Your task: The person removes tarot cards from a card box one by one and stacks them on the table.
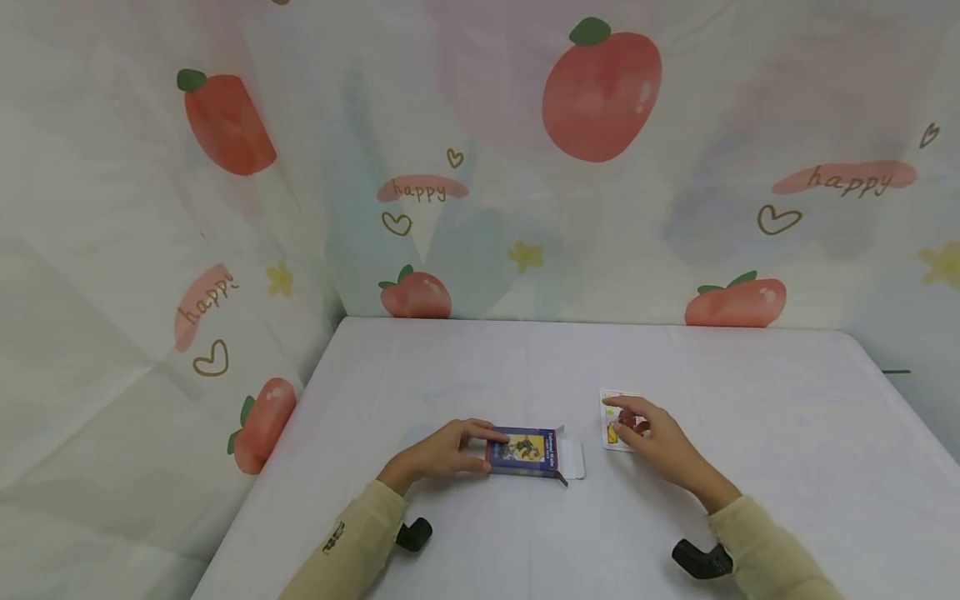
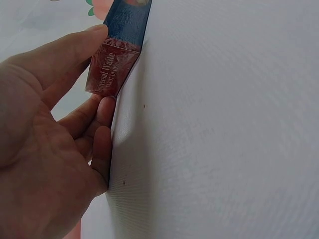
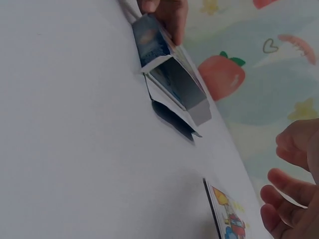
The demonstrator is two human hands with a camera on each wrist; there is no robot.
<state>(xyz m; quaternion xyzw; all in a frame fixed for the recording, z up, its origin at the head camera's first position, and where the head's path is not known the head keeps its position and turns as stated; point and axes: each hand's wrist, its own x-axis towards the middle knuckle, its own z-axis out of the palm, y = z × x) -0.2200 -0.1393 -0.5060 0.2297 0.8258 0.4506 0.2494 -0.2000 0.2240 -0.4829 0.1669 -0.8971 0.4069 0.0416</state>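
Observation:
A dark blue tarot card box (image 1: 522, 451) lies on the white table, its end flap (image 1: 572, 459) folded out to the right. My left hand (image 1: 446, 452) grips the box's left end between thumb and fingers. "Universal Waite" is printed on the red end of the box (image 2: 110, 67) in the left wrist view. Through the opening in the right wrist view, the box (image 3: 172, 82) shows a partly hollow inside. To its right lies a small stack of cards (image 1: 611, 417), a colourful picture face up. My right hand (image 1: 663, 437) hovers over the cards, fingers bent loosely and apart from them.
The white-covered table (image 1: 480, 375) meets a fruit-patterned cloth (image 1: 495, 217) at the back and left. A black curved piece (image 1: 415, 535) sits by the left sleeve, and another black curved piece (image 1: 701, 559) by the right sleeve.

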